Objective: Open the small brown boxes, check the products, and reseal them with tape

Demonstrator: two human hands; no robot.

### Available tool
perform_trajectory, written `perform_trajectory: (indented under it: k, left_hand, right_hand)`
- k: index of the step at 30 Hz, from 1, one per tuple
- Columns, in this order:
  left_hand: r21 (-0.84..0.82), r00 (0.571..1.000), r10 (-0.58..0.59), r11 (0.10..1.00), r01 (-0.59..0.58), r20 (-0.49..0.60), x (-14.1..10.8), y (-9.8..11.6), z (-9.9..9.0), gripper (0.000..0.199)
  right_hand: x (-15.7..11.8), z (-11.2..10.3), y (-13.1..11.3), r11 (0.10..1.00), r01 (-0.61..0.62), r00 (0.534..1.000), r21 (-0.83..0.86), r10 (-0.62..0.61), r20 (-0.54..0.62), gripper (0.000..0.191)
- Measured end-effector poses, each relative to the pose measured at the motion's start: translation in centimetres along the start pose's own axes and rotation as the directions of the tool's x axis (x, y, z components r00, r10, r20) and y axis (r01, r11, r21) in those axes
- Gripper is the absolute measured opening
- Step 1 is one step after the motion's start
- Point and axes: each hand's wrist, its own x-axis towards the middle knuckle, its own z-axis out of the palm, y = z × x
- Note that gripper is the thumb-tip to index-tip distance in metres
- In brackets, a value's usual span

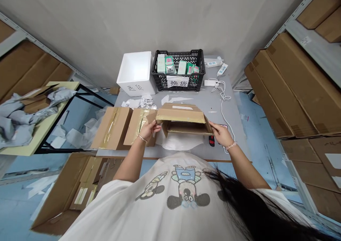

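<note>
An opened cardboard box is tipped toward me above the table, its open side facing my body. My left hand pinches the box's left flap edge, while my right hand grips its right flap. Tape runs along the upper edge of the opening, and the inside looks dark and bare. Under the box lies a white sheet. A red and black box cutter rests beside my right hand, near a phone-like object partly hidden by that hand. Two taped cardboard boxes stand to the left of my left hand.
Along the back of the grey table stand a white foam box and a black crate holding small green-and-white boxes. Power strips and a white cable lie at right. Shelves with cartons flank both sides. A large open carton sits at lower left.
</note>
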Motion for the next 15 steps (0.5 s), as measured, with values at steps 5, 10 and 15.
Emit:
perform_trajectory:
  k: [5,10,15]
  left_hand:
    - [-0.055,0.972,-0.201,0.976,0.209,0.124,-3.0,-2.3,-2.7,0.043]
    - [0.108,0.927,-0.349,0.935,0.336,0.134,-4.0,-2.4,-2.6,0.05]
    - [0.186,0.946,-0.323,0.93,0.318,-0.005,-2.2,-6.6,0.1,0.05]
  right_hand:
    - [-2.7,1.7,1.9,0.998,-0.008,0.989,-0.068,0.018,0.144,0.062]
    - [-4.8,4.2,4.5,0.993,0.008,0.981,-0.117,0.015,0.196,0.062]
    - [-6.6,6.9,7.2,0.989,-0.074,0.94,-0.128,0.112,0.321,0.069]
